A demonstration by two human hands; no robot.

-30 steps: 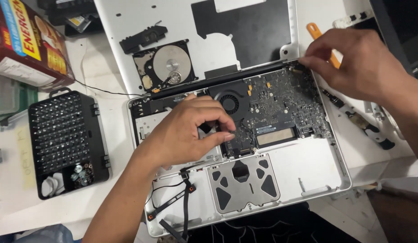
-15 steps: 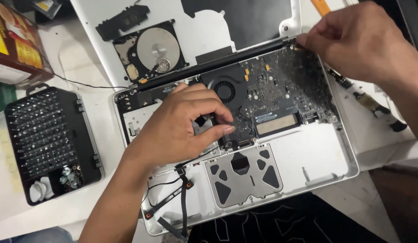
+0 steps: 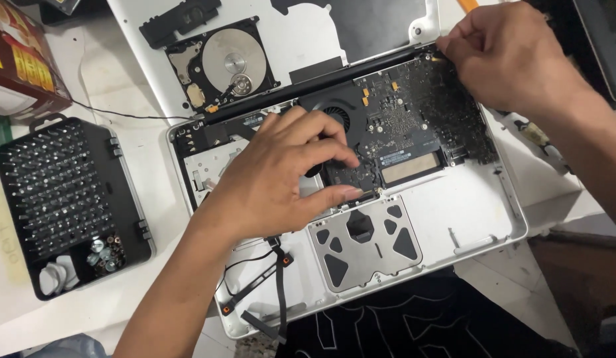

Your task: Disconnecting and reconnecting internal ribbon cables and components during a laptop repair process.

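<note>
My left hand (image 3: 281, 176) pinches the logic board (image 3: 400, 126) at its near-left edge; my right hand (image 3: 513, 56) grips its far-right corner. The board sits between them inside the open laptop shell (image 3: 473, 219), not yet lifted; the hard drive (image 3: 222, 63) already lies out beyond my left hand.

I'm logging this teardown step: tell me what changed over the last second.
Little changed. The right hand slid slightly left along the logic board's top right corner, covering the orange tool. The left hand kept its grip at the board's lower left edge. Hard drive and bit case stayed put.
</note>
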